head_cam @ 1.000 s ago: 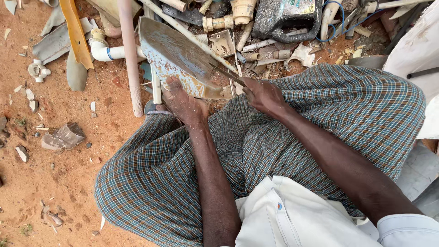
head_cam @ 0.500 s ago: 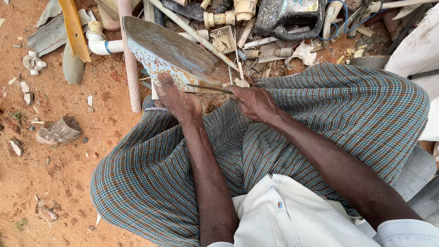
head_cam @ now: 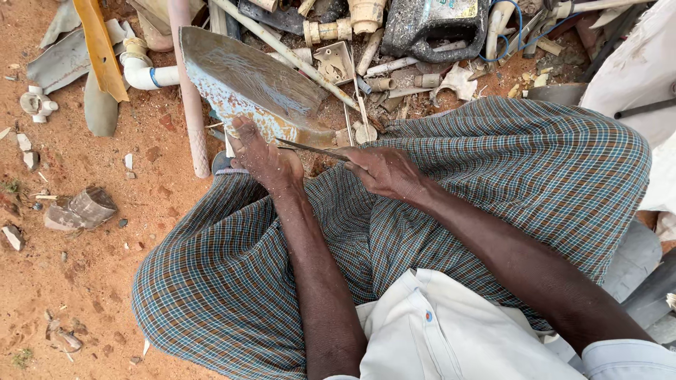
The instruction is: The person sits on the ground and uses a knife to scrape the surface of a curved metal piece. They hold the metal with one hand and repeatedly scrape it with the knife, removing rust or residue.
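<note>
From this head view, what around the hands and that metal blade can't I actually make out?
- Head view: near edge of the flat metal blade, covered by the left hand.
- Handle end of the thin rod, hidden inside the right hand.
- Legs and feet, under the checked cloth.
- Dark container, cut by the top edge.

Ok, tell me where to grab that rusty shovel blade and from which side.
Take the shovel blade by its near, narrow end, coming from the lap side, probably safest. The left hand already presses there, while the right hand works a thin metal tool against that end. The far, broad edge lies tilted among pipes and scrap, so it is harder to reach.
</note>
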